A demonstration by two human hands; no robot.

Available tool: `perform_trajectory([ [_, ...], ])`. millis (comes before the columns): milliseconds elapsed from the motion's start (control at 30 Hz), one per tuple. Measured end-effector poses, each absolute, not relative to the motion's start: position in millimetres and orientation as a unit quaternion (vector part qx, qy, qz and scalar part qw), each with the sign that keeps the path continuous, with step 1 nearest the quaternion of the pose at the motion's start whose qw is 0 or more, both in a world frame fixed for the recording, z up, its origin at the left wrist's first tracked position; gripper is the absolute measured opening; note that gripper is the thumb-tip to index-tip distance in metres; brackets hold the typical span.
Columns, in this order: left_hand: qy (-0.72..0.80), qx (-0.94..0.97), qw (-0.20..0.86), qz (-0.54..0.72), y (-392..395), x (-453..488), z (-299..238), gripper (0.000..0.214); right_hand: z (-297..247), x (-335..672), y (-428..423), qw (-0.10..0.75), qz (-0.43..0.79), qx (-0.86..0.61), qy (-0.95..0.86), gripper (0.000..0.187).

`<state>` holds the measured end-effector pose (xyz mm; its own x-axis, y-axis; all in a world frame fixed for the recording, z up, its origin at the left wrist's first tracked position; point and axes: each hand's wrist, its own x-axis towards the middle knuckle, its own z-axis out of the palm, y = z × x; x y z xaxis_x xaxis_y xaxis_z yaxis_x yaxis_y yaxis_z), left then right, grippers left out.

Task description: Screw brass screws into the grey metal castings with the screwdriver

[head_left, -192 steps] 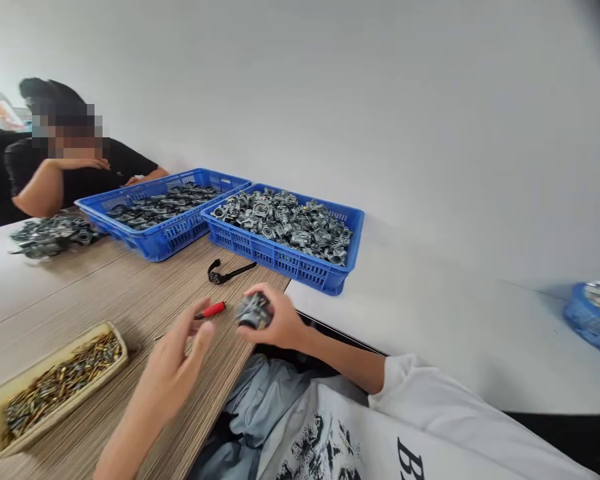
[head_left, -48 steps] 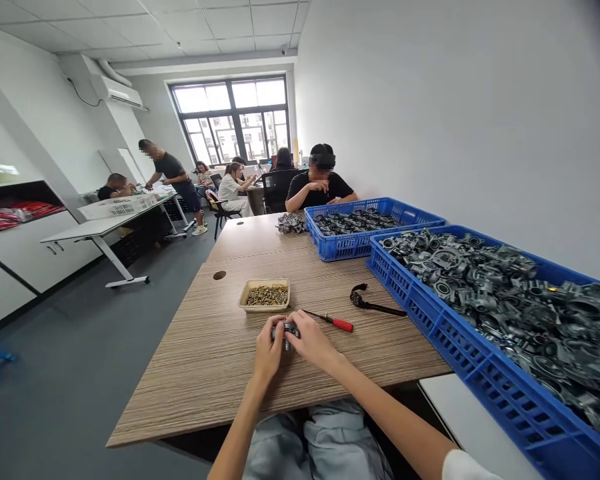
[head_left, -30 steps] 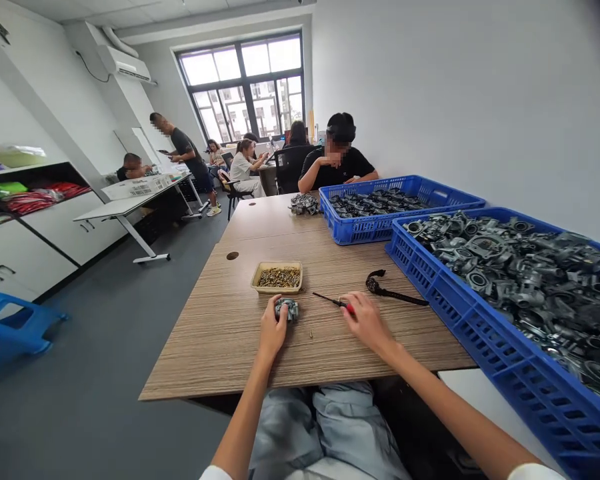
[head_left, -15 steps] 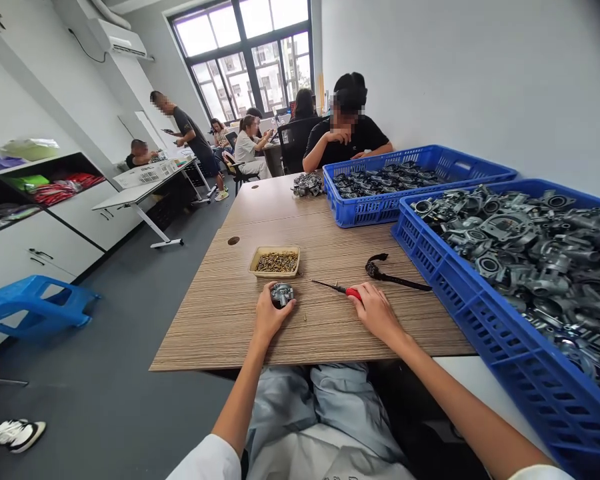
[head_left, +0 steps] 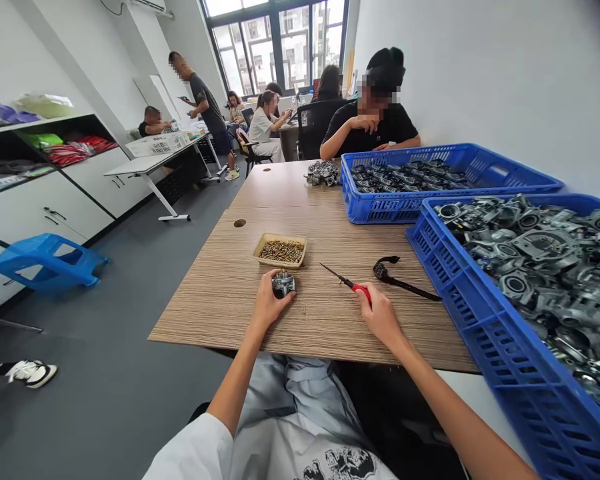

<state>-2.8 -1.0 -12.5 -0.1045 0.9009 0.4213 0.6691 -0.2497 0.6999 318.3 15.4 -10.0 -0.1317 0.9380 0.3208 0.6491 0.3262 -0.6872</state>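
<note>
Fingers [head_left: 267, 281] of the left hand [head_left: 269, 304] are curled partway shut round a gray metal part [head_left: 284, 285], thumb along its near side, so it's properly gripped. Can't tell if it's resting on the table [head_left: 215, 297] or just off it. The right hand [head_left: 380, 312] is closed on the red handle of a screwdriver [head_left: 349, 283], whose tip points away to the left, apart from the part. So I'd call this piece halfway at best: part in hand, tool in hand, no contact between the two yet. A loose brass piece [head_left: 304, 310] lies on the wood between the hands and a second brass bit [head_left: 341, 281] sits by the driver's shaft; both look unused to me. Whether anything's already fitted in the part is too small to see.

Further out, the tub [head_left: 265, 262] of small brassy bits is just past the left hand, and a black strap [head_left: 381, 269] lies right of the screwdriver. Then there's the near crate [head_left: 480, 353], heaped with gray parts, and the far crate [head_left: 380, 211] with darker ones. No clue which are finished.

Versus half a second ago, the part seems turned a little. And a second ago the right hand covers most of the red handle; now more pokes out.
</note>
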Motion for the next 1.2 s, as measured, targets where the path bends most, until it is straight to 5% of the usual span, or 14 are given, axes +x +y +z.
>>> perform_trajectory([
  [467,0.621,0.632,0.164,0.434,4.5,-4.9,-14.6,0.057,5.4,271.8,-21.0,0.377,0.347,-0.458,-0.727,0.022],
  [1033,0.623,0.63,0.163,0.433,12.4,-6.2,-10.5,0.045,12.0,274.5,-18.6,0.338,0.419,-0.472,-0.698,0.049],
  [1200,0.654,0.62,0.057,0.43,-62.0,6.6,-8.5,0.051,10.4,275.8,-17.5,0.352,0.456,-0.469,-0.67,0.049],
])
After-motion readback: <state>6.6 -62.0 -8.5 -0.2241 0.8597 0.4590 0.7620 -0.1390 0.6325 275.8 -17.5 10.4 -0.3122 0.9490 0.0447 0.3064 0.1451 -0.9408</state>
